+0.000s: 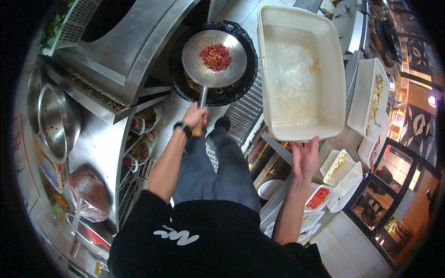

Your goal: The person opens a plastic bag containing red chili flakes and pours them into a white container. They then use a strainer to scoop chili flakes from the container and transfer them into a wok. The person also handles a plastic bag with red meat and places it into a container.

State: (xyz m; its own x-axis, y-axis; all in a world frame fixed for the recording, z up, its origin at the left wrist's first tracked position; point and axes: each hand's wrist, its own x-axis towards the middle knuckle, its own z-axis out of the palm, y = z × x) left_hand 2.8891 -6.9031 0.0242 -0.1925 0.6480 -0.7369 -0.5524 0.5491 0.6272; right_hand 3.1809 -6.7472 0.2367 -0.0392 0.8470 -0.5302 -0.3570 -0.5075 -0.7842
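Note:
My left hand [195, 117] grips the wooden-ended handle of a perforated metal strainer ladle [189, 52]. A small heap of chopped red pieces [216, 57] lies in its bowl. The ladle is above a round bin lined with a black plastic bag [248, 83], whose contents are mostly hidden. On the right, my right hand [305, 158] supports the near edge of a large off-white plastic tub [292, 100], palm up with the fingers partly under the rim. The tub holds only some wet residue and a yellowish stain.
Left are a steel counter [99, 135], metal bowls [52, 121] and a tied plastic bag of dark red contents [88, 189]. Along the right counter stand white baskets, one with chopped red pieces [318, 198], one with pale pieces [337, 168]. A metal grate [247, 111] covers part of the floor.

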